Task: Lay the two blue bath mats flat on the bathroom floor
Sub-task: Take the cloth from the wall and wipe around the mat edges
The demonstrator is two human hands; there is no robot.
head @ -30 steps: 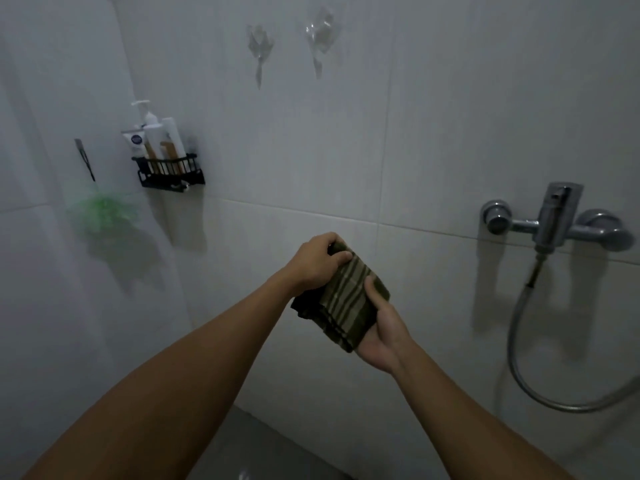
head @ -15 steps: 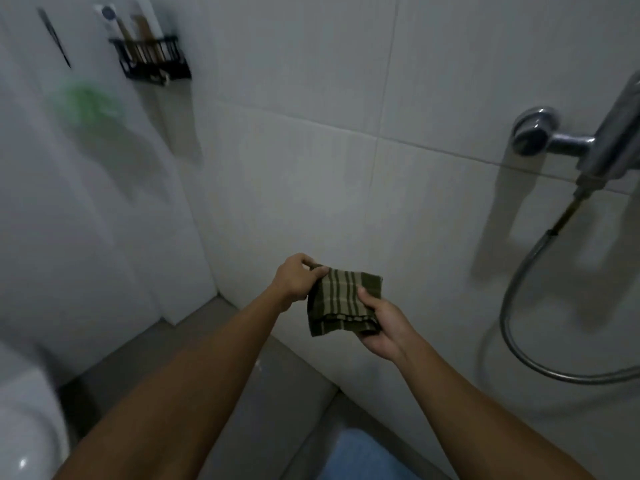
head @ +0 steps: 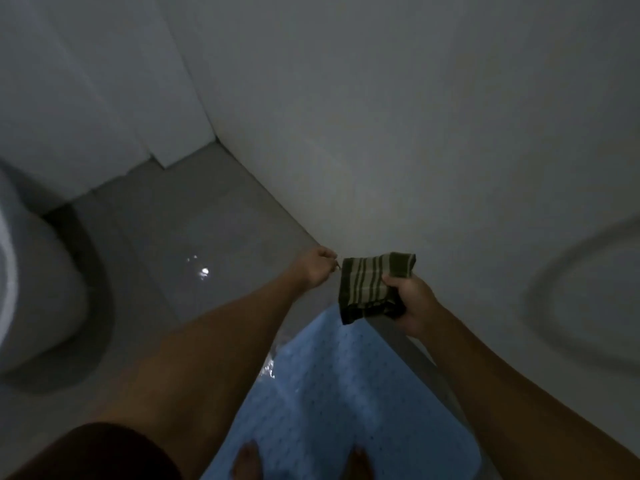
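Note:
One blue bath mat (head: pixel 332 403) with small holes lies flat on the grey floor along the right wall, and my bare feet stand on its near end. No second blue mat shows in this view. My right hand (head: pixel 410 299) grips a folded dark green striped cloth (head: pixel 370 285) above the mat's far end. My left hand (head: pixel 317 266) is a closed fist just left of the cloth's top corner; whether it pinches the corner I cannot tell.
A white toilet (head: pixel 31 282) stands at the left. Wet grey floor tiles (head: pixel 194 244) lie between it and the mat. White tiled walls (head: pixel 381 116) meet in the far corner. A blurred shower hose (head: pixel 568 306) loops at the right.
The view has tipped down from the wall to the floor, bringing the blue mat and my feet into sight. Both hands have lowered with the cloth, and the left hand has slid to its corner.

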